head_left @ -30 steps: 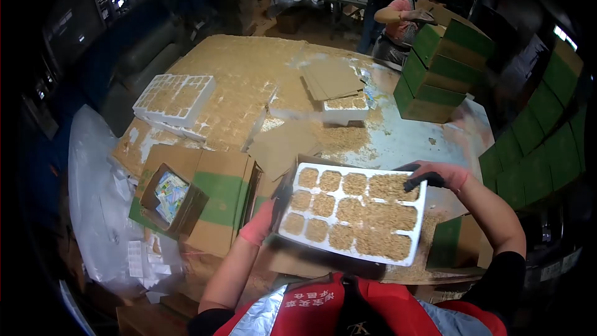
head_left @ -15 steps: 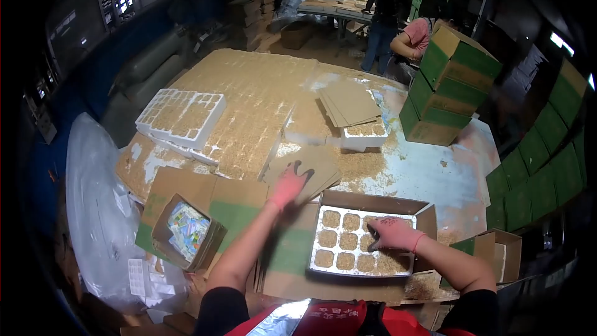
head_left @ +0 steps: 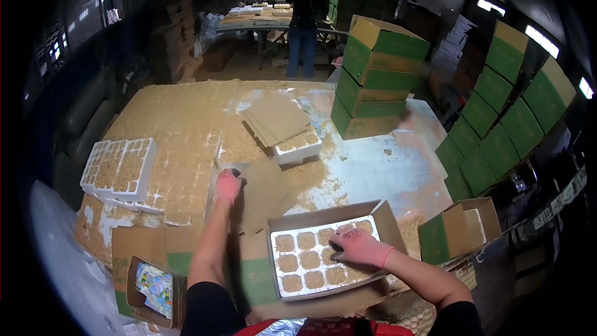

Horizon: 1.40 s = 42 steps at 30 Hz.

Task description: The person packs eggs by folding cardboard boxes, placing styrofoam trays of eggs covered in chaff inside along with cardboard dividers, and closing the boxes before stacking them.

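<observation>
Head view: I have my right hand [head_left: 362, 247] on the white tray [head_left: 311, 260], its fingers bent over the filled cells; the tray sits inside an open carton [head_left: 387, 224] at the table's [head_left: 423, 143] near side. My left hand [head_left: 228, 186] is at the cardboard sheets' [head_left: 264, 196] left edge; whether either hand grips, I cannot tell.

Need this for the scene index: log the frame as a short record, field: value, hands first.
left hand: gloved, at the left edge of the nearer cardboard sheets; grip unclear
right hand: gloved, over the white tray; grip unclear
tray contents: tan grainy fill in the cells
tray location: inside an open carton
far side: green-and-brown cartons stacked on the table
lower left: small box holding colourful packets
</observation>
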### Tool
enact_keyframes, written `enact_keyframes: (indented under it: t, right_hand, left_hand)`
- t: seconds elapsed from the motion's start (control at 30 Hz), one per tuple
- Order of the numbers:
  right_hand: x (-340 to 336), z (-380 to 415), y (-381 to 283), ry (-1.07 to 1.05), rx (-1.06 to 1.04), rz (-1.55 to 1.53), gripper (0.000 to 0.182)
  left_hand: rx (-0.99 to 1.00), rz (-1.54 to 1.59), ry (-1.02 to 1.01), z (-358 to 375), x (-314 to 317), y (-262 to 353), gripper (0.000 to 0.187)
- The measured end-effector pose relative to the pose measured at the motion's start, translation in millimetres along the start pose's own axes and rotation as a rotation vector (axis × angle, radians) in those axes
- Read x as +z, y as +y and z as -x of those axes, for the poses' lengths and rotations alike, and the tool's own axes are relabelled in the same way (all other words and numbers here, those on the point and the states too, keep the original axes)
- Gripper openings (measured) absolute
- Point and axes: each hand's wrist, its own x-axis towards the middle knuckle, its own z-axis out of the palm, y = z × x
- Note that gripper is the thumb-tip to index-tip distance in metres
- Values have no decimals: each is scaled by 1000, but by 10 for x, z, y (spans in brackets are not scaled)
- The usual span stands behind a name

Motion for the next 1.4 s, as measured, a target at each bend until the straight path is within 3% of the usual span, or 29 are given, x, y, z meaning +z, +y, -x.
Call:
enact_keyframes:
  t: [0.03,0.07,0.13,0.2,0.27,0.3,0.37,0.4,0.5,0.57,0.6,0.7,0.77,0.83,0.87,0.97,1.0,1.1,1.13,1.17,1.2,1.23,1.3,1.33,1.37,1.4]
  right_hand:
    - [-43,90,-7,55,-29,-18,47]
    - [-136,229,-17,102,-59,-33,46]
    - [-319,552,-31,236,-80,-70,43]
    - [-487,901,63,417,-37,-220,36]
    - [-619,1192,305,609,45,-460,28]
    - [-677,1293,439,705,92,-571,25]
    - [-719,1388,683,854,145,-684,22]
    - [-834,1482,616,886,113,-645,22]
    - [-878,1468,448,738,-161,-542,27]
    - [-653,1177,335,584,-328,-196,39]
    - [-422,958,373,468,-315,-61,42]
    - [20,653,491,197,-254,246,47]
    - [-59,630,494,105,-213,330,47]
    - [-369,685,522,50,-185,334,44]
    - [-362,611,599,131,-207,332,44]
    - [333,87,854,69,-167,497,51]
    - [244,89,766,-54,-96,436,62]
    - [25,157,603,-166,-41,412,54]
    - [-8,264,600,-98,-110,452,45]
    - [-117,407,661,-21,-176,500,37]
    - [-342,678,627,227,-152,211,36]
    - [-492,922,651,467,-128,-85,35]
    - [-430,1038,1266,639,142,-850,41]
    - [-46,915,1571,612,23,-1270,53]
    - [242,781,1606,335,167,-1402,59]
    - [623,578,1492,423,126,-949,58]
  left_hand:
    - [120,-145,199,-113,37,-12,24]
    - [189,-172,162,108,-466,462,19]
    - [440,-126,356,302,-884,822,11]
    - [560,81,379,1289,-1561,1783,10]
    - [727,-10,203,2291,-1524,2225,24]
    - [907,-144,-111,2638,-1422,2326,22]
    - [858,-220,-530,3141,-904,2338,25]
    - [789,-123,-589,3117,-749,2299,26]
    - [501,90,-774,3027,-572,2393,30]
    - [386,-11,-948,3004,-506,2493,31]
    - [411,-115,-1006,2989,-398,2420,41]
    - [511,-45,-895,3045,-858,2591,50]
    - [836,-411,-437,2909,-931,2296,35]
    - [616,-632,-713,2736,-788,1935,36]
    - [635,-643,-678,2716,-626,1759,60]
    - [821,-745,-598,2597,-321,1666,59]
    - [845,-743,-597,2588,-331,1696,57]
    - [785,-656,-700,2524,-587,1792,57]
    - [804,-610,-728,2476,-715,1723,58]
    - [738,-422,-571,2494,-925,1646,58]
    - [665,-229,-418,2602,-1309,1735,58]
    - [252,231,-376,2594,-1516,1585,56]
    - [74,676,-122,2590,-1291,798,62]
    - [-58,689,-342,2655,-1045,679,64]
    - [-192,687,-560,2745,-783,590,68]
    - [-199,955,-714,2784,-387,471,75]
